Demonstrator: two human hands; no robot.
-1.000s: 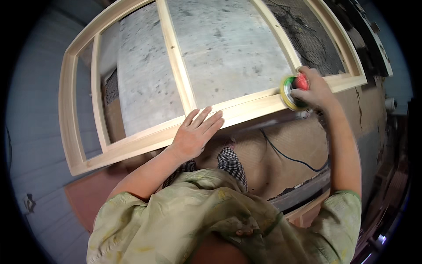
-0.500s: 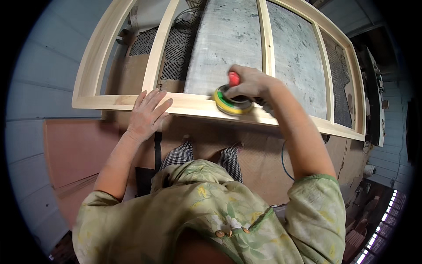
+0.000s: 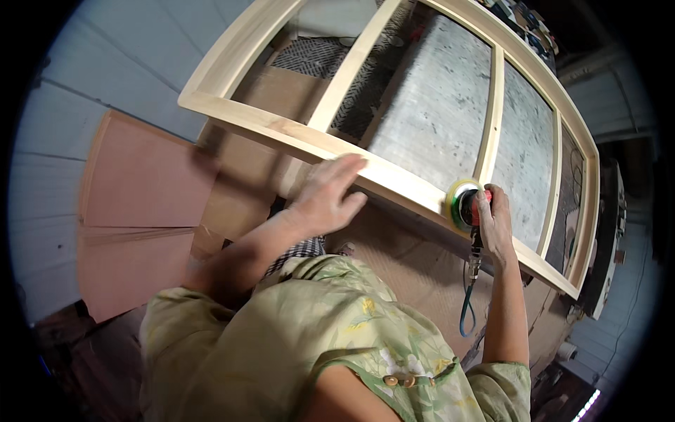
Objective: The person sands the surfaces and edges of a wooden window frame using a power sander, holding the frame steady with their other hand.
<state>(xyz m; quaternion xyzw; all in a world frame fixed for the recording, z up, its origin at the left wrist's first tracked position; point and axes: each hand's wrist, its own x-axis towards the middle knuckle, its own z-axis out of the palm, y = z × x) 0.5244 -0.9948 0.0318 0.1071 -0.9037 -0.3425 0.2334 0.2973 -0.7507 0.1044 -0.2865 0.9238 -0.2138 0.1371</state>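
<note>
Here, the largest thing in view is a pale wooden frame (image 3: 415, 193) with several upright bars dividing it into openings, lying flat across a grey, mottled counter (image 3: 436, 119). It reaches past the counter's near edge, so its long bottom rail hangs out toward the person, free on its face and side. That seems to be why it sits this way: the rail can be worked along its whole length without anything beneath getting in the way.

Below and to the left, reddish-brown boards (image 3: 140, 211) lean or lie against a pale blue planked wall (image 3: 126, 63), out of reach of the work.

The left hand (image 3: 325, 199) lies palm down on the bottom rail with its fingers spread and flat, gripping nothing; pressing like this would keep the frame from sliding or chattering. It sits well apart from the tool, out of its path.

The right hand (image 3: 494, 224) is closed around the red body of a small round sander (image 3: 463, 205), whose yellow and green disc touches the same rail just where an upright bar meets it. The disc looks tilted toward the rail's edge. A thin hose or cord (image 3: 467, 309) hangs from the tool under the wrist, trailing down away from the wood.
</note>
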